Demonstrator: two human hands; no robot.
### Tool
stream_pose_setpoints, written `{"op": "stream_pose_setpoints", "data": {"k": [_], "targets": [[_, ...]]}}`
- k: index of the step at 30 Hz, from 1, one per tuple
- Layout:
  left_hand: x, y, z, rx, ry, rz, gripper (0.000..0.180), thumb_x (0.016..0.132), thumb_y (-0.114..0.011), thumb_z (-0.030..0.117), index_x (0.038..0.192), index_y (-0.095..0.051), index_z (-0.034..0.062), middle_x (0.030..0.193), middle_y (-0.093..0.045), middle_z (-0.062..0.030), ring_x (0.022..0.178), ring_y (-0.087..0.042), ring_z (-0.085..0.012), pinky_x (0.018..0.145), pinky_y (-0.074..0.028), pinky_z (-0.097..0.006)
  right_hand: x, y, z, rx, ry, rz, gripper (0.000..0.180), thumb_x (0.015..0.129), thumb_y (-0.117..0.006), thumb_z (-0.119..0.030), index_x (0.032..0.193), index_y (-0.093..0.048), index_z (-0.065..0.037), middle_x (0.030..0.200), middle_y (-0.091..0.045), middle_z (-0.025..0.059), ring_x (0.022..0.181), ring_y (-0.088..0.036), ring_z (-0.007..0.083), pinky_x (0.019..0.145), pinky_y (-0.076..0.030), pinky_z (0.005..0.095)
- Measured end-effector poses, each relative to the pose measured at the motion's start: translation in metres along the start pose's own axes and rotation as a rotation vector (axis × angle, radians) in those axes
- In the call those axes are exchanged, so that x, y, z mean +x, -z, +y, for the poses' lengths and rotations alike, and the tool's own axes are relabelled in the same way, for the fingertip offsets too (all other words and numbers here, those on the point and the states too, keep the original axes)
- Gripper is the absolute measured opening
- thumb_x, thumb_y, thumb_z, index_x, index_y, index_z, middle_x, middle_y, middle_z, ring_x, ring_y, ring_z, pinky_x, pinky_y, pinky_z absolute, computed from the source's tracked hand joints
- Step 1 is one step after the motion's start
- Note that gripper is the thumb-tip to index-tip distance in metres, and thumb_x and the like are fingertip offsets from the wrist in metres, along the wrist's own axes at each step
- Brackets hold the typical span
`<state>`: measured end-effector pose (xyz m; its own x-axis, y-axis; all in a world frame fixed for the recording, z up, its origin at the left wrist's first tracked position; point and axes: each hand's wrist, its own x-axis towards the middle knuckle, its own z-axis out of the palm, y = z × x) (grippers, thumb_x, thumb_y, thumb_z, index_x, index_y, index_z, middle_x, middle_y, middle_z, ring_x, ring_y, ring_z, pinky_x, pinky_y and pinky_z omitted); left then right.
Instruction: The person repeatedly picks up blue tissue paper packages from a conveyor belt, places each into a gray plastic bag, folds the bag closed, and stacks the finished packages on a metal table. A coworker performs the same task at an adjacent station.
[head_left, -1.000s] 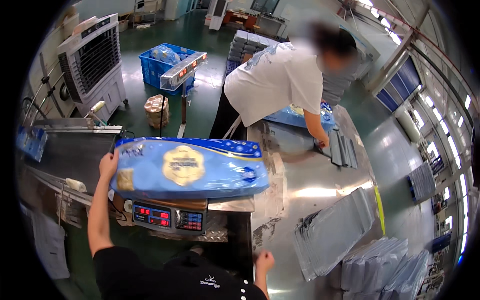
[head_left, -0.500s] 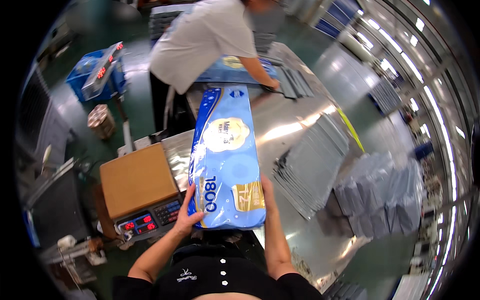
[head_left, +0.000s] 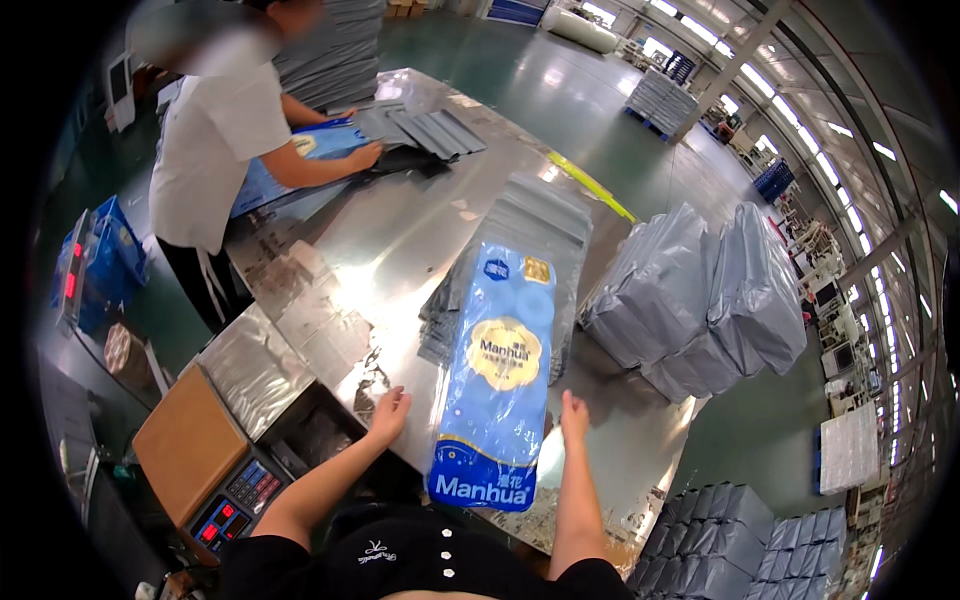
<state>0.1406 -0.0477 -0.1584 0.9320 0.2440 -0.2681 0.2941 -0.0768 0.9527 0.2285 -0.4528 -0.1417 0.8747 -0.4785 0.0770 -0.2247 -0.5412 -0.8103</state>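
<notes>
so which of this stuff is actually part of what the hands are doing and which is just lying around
In hand:
- long blue package, lying on the stack of grey bags
- left hand and right hand, open either side of it

Lying about:
- scale
- filled grey bags
- co-worker's blue package

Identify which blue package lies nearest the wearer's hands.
The long blue package lying between the left hand and right hand; the other blue package sits under the co-worker's hands.

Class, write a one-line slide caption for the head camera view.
Both hands, left hand and right hand, rest open beside a long blue package lying on grey bags on a steel table.
</notes>
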Motion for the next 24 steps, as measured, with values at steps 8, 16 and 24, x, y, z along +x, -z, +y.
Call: {"op": "stream_pose_setpoints", "data": {"k": [8, 16, 24], "targets": [[-0.010, -0.113, 0.039, 0.258, -0.144, -0.797, 0.074, 0.089, -0.051, 0.058, 0.135, -0.046, 0.0002, 0.121, -0.059, -0.0232, 0.112, -0.057, -0.0322, 0.097, -0.043, -0.036, 0.008, 0.047, -0.010, 0.761, -0.485, -0.718, 0.057, 0.091, -0.059, -0.035, 0.133, -0.047, 0.001, 0.124, -0.058, 0.0107, 0.108, -0.058, 0.0218, 0.094, -0.046, 0.0339], [0.185, -0.150, 0.111, 0.888, -0.689, -0.303, 0.022, 0.079, -0.056, 0.015, 0.095, -0.064, 0.0017, 0.100, -0.061, -0.0186, 0.098, -0.060, -0.0345, 0.080, -0.052, -0.045, -0.064, 0.231, -0.051, 0.389, -0.438, -0.656, 0.080, 0.070, -0.070, -0.027, 0.138, -0.041, 0.003, 0.124, -0.057, 0.0156, 0.111, -0.056, 0.0243, 0.095, -0.044, 0.0318], [0.326, -0.176, 0.095, 1.443, -1.015, -0.461, 0.018, 0.082, -0.057, 0.016, 0.096, -0.062, 0.0065, 0.097, -0.061, -0.0121, 0.097, -0.061, -0.0281, 0.070, -0.055, -0.039, -0.103, 0.214, -0.063, 0.512, -0.601, -0.742, 0.078, 0.069, -0.069, -0.030, 0.135, -0.045, 0.006, 0.124, -0.058, 0.0149, 0.111, -0.056, 0.0229, 0.097, -0.042, 0.0318]]}}
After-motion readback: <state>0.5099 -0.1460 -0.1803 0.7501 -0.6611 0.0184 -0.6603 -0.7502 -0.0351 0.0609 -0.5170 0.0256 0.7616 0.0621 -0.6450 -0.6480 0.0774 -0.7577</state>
